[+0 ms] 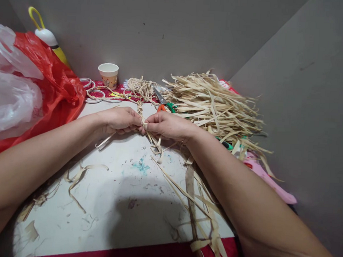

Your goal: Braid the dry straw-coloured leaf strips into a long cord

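Observation:
Both hands meet at the middle of a white board (110,190). My left hand (123,120) pinches the near end of a braid of dry straw strips (139,108). Fingertips touching it, my right hand (168,125) pinches the same braid from the other side. Loose strip ends (158,147) hang below the fingers toward me. From the hands the braid runs away to a coiled heap of braided straw (141,88) at the back. Scissors with orange and green handles (164,102) lie just beyond my right hand.
A big pile of straw strips (215,104) lies at the back right, above a pink object (268,179). Near the wall stands a paper cup (108,76). Plastic bags (53,87) and a yellow-white bottle (51,41) are at left. Scraps (78,177) litter the board.

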A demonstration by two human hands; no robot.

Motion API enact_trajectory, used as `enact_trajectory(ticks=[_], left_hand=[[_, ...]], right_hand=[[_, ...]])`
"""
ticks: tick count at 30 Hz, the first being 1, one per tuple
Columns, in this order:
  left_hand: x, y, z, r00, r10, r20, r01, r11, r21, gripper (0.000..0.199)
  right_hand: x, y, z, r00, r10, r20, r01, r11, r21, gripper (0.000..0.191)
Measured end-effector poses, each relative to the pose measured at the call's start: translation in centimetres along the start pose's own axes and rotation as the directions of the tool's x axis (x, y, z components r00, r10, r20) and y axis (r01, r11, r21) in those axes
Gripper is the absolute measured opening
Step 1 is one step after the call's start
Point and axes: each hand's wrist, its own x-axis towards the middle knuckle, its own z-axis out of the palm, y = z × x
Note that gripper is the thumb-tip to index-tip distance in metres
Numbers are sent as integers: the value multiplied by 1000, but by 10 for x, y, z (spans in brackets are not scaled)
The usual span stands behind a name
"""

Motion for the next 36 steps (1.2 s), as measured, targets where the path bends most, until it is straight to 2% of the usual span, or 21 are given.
enact_trajectory(ticks=[5, 9, 12, 16, 22, 28, 32, 34, 36], left_hand=[[1, 0, -1, 1000, -20, 12, 21, 998, -66, 24], [3, -1, -1, 1000, 6, -27, -7, 999, -36, 24], [3, -2, -1, 998, 21, -51, -21, 1000, 9, 24], [2, -2, 2, 996, 33, -83, -30, 999, 40, 24], [2, -4, 4, 992, 60, -114, -60, 998, 10, 31], [5, -5, 3, 995, 24, -96, -40, 985, -168, 34], [6, -7, 2, 997, 38, -74, -53, 974, -219, 30], [6, -8, 2, 997, 36, -73, -50, 978, -204, 26], [6, -9, 1, 998, 31, -58, -42, 978, -204, 24]], right_hand=[[-1, 0, 0, 999, -38, -10, 37, 996, -75, 15], [-3, -2, -1, 999, -37, -21, 32, 981, -190, 22], [-8, -7, -5, 999, 7, -42, -17, 970, -243, 21], [-15, -18, -9, 995, 69, -72, -84, 969, -234, 20], [-20, -29, 9, 997, 70, -41, -78, 967, -243, 22], [-16, -26, 30, 997, 45, -68, -71, 883, -464, 20], [-14, -27, 33, 990, -44, -136, -51, 780, -624, 19], [-16, -29, 33, 993, -42, -108, -37, 770, -637, 19], [-20, -32, 31, 1000, 9, 7, -3, 814, -581, 21]])
